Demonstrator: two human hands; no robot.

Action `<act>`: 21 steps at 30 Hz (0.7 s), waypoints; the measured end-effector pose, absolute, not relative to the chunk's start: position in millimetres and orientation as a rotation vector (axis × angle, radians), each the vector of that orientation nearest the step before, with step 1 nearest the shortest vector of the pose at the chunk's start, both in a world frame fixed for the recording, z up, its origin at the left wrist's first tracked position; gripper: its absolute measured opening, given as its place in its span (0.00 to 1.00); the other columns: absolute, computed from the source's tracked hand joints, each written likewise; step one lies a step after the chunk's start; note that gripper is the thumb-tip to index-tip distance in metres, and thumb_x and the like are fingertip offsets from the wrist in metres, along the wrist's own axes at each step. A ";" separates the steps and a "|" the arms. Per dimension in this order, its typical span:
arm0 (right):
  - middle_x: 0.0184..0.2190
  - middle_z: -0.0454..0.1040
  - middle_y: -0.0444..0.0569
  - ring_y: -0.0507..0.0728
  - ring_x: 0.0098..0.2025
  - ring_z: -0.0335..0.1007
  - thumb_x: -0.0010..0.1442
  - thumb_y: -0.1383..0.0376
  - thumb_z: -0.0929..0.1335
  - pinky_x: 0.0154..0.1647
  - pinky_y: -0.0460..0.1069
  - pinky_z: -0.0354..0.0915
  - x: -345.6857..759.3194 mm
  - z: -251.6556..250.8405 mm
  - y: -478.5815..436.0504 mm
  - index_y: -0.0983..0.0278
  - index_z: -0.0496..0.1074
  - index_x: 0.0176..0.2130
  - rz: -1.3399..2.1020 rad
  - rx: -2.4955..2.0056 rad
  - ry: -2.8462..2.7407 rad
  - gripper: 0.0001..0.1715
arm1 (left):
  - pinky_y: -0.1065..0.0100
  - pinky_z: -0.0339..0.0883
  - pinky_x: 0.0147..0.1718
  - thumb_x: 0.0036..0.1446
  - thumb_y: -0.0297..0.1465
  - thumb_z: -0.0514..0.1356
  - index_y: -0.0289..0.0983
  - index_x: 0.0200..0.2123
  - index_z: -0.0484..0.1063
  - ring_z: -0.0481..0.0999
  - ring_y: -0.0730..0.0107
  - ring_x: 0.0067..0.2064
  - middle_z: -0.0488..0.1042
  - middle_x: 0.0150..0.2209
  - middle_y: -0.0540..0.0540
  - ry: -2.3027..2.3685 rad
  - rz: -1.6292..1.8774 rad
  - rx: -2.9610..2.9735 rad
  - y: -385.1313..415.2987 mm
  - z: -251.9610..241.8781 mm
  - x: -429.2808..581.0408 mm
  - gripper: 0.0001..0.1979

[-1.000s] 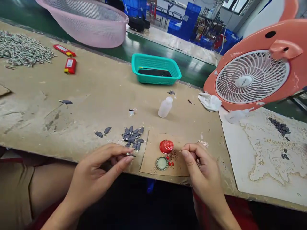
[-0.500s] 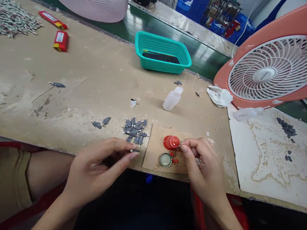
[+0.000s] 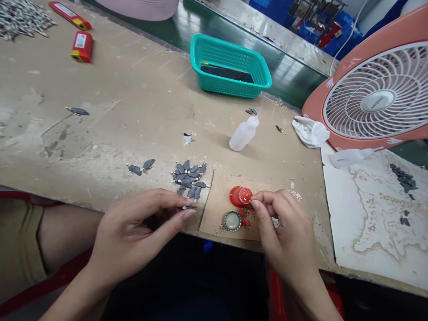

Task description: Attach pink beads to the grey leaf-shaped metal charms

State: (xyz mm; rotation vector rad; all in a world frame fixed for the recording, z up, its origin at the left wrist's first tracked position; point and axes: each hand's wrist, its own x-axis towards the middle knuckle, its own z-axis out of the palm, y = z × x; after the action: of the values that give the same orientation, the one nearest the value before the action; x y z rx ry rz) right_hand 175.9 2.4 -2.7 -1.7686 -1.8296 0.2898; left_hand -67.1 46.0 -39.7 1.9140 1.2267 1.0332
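My left hand [image 3: 140, 229] pinches a small dark grey leaf-shaped piece [image 3: 191, 207] with a pale bead at its end, between thumb and forefinger. Just behind it lies a cluster of similar dark pieces [image 3: 186, 177]. My right hand [image 3: 286, 225] is closed in a pinch at the right edge of a red cup [image 3: 236, 196] that has small grains on its top. What those fingertips hold is too small to make out. In front of the cup, a crown bottle cap [image 3: 232, 221], hollow side up, and several red bits [image 3: 245, 222] rest on a cardboard sheet [image 3: 210, 219].
A translucent squeeze bottle [image 3: 243, 134] stands behind the cup. Farther back are a teal basket [image 3: 230, 87] and a pink fan [image 3: 319, 104]. White tissue [image 3: 310, 132] and a second bottle [image 3: 349, 157] lie to the right. Two red-yellow boxes [image 3: 82, 46] sit far left.
The view has shifted slightly, so the background things sit a little differently in the picture. Both hands keep their pinches, the right one still at the cup's edge.
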 end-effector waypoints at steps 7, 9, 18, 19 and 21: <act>0.30 0.70 0.44 0.53 0.33 0.65 0.67 0.67 0.65 0.33 0.49 0.60 175.1 -2.6 2.2 0.60 0.72 0.39 0.277 -1.769 -1.835 0.05 | 0.72 0.72 0.29 0.57 0.29 0.66 0.49 0.38 0.78 0.80 0.72 0.34 0.81 0.36 0.56 1.232 1.028 1.907 46.0 -39.0 -66.9 0.07; 0.30 0.69 0.44 0.52 0.33 0.65 0.67 0.67 0.65 0.33 0.49 0.60 175.1 -2.0 1.8 0.60 0.72 0.39 0.287 -1.771 -1.833 0.05 | 0.71 0.72 0.29 0.57 0.29 0.66 0.48 0.37 0.78 0.80 0.71 0.34 0.81 0.35 0.56 1.235 1.027 1.884 45.7 -38.9 -66.6 0.07; 0.28 0.67 0.43 0.53 0.32 0.64 0.68 0.66 0.65 0.33 0.49 0.59 174.9 -2.6 4.2 0.61 0.72 0.38 0.254 -1.774 -1.830 0.07 | 0.71 0.72 0.30 0.56 0.28 0.67 0.47 0.37 0.79 0.80 0.69 0.36 0.81 0.36 0.55 1.263 1.089 1.827 45.4 -38.2 -64.6 0.07; 0.28 0.67 0.43 0.53 0.32 0.64 0.68 0.66 0.65 0.34 0.49 0.59 174.8 -2.7 4.6 0.62 0.72 0.38 0.245 -1.772 -1.835 0.07 | 0.71 0.72 0.30 0.57 0.29 0.67 0.47 0.37 0.79 0.79 0.69 0.36 0.81 0.36 0.55 1.264 1.086 1.824 45.5 -38.4 -64.5 0.06; 0.28 0.66 0.43 0.53 0.32 0.63 0.68 0.66 0.65 0.33 0.49 0.58 174.7 -1.9 4.5 0.61 0.72 0.38 0.246 -1.775 -1.827 0.06 | 0.72 0.72 0.30 0.57 0.28 0.67 0.47 0.37 0.79 0.79 0.70 0.36 0.81 0.36 0.56 1.249 1.077 1.829 45.4 -38.8 -64.7 0.07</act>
State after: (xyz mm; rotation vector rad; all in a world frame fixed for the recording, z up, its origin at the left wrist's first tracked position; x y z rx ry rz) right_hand 174.7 4.5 -1.9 -1.7746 -1.8265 0.2462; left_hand -64.7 45.4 -38.8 1.8287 1.2488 1.0767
